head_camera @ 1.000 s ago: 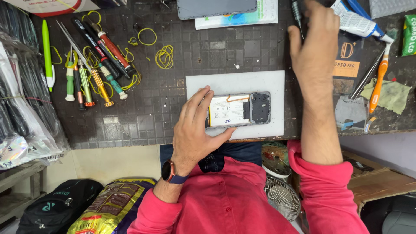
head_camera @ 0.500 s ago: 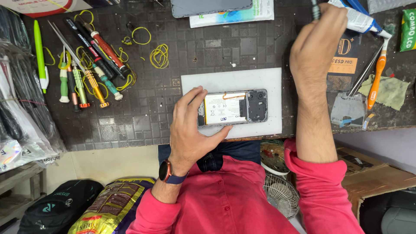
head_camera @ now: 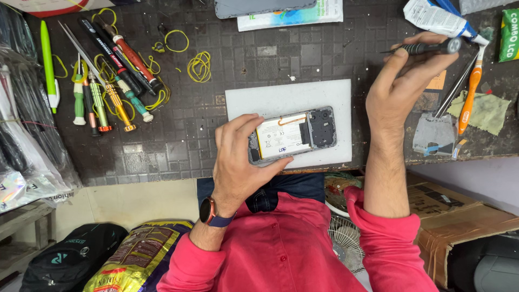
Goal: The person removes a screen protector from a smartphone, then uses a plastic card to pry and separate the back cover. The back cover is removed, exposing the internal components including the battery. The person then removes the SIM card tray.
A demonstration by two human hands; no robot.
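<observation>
Head view: opened phone [head_camera: 294, 136] (back cover off, battery exposed) clasped at its near end by left hand [head_camera: 238, 162]; screwdriver [head_camera: 424, 48] pinched in right hand [head_camera: 403, 86], well apart; screws judged untouched.

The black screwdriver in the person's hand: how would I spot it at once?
Start at the white pad mid-bench, then look right and up to the raised right hand. The screwdriver lies across its fingertips: slim, black, off the bench, unlike the coloured ones lying far left.

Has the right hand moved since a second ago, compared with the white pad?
Yes. The right hand has pulled back from the far edge of the bench toward the white pad, now holding a dark screwdriver it was reaching for earlier.
</observation>
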